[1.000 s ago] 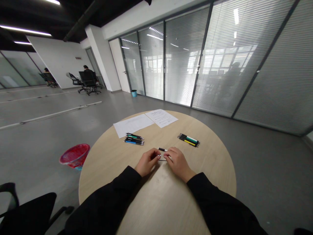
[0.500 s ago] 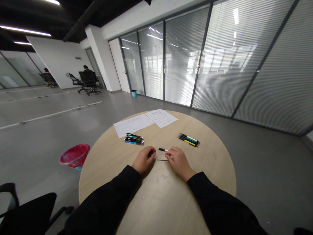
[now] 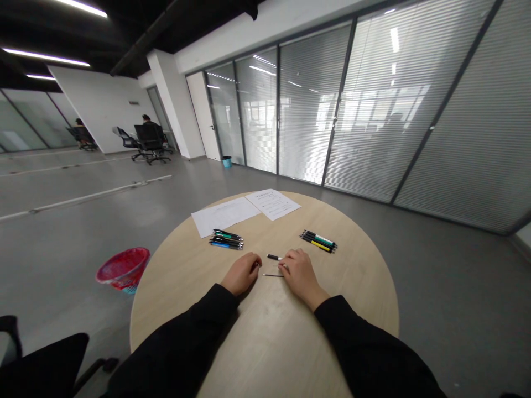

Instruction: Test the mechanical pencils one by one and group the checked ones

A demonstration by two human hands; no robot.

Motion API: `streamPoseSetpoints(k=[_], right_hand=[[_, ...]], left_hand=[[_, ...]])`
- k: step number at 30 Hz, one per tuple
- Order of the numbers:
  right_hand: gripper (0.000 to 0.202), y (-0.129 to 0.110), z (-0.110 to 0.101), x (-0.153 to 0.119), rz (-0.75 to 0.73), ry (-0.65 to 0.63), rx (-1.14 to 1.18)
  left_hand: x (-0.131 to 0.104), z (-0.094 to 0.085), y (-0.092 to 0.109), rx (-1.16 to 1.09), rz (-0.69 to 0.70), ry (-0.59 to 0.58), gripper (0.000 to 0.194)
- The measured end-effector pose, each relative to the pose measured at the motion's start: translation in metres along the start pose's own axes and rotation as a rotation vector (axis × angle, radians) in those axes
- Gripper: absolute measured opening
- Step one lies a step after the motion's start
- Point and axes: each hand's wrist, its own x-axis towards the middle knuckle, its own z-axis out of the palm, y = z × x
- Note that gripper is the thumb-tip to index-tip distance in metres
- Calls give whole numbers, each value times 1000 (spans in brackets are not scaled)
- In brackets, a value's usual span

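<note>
Close to the near middle of the round wooden table (image 3: 265,326), my left hand (image 3: 241,275) is closed, fingertips pressed together. Whatever is in them is too small to make out. Opposite it, my right hand (image 3: 302,275) has its fingers curled and pinched; a small pale piece shows at the fingertips, its kind unclear. A black pen part (image 3: 273,257) lies just beyond the right fingers, its right end hidden behind them. Between the hands a thin dark pen refill (image 3: 272,275) lies on the table, its right end by the right hand.
Several pens (image 3: 226,239) lie in a group at the left, and several more (image 3: 318,241) at the right. Two printed sheets (image 3: 226,214) rest at the far edge. A red-lined basket (image 3: 123,269) stands on the floor at left, near a black chair (image 3: 45,365).
My left hand has drawn slightly left, away from the refill, and its fingers have closed more. My right hand stays nearly in place. The view has tilted up a little.
</note>
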Motion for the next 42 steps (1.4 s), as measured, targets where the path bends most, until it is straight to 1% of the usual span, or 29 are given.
streamPoseSetpoints(k=[5,11,17,20,26,29,31,33,35,37,38,40,42], right_hand=[[12,-3,3,5,3,-36,-26],[12,-5,7,9,-12,-66,-39],[12,-6,8,10,-27,-80,-54],[12,-6,8,10,-23,-86,-62],[14,-7,6,10,-5,-138,-67],[14,-8,5,10,-2,-136,-61],[14,-8,4,9,-14,-107,-34],[15,-5,2,8,-22,-38,22],[17,1,0,8,2,72,90],[19,12,-4,8,65,199,152],[20,18,-6,8,89,236,183],[21,34,-10,8,136,263,240],[22,50,-13,7,210,261,295]], left_hand=[[2,-1,3,-48,-59,-18,16],[4,0,7,-47,-56,-19,15],[3,2,7,-58,-67,0,18],[2,3,6,-59,-68,4,19],[2,2,9,-38,-80,-6,21],[2,1,9,-38,-80,-13,21],[1,2,7,-45,-79,-16,22],[0,2,6,-54,-75,-17,23],[-1,1,4,-58,-66,-17,25],[-2,0,3,-45,-58,-15,26],[-3,-1,3,-28,-54,-13,26],[-4,-4,3,21,-45,-14,23],[-5,-7,2,78,-42,-20,17]])
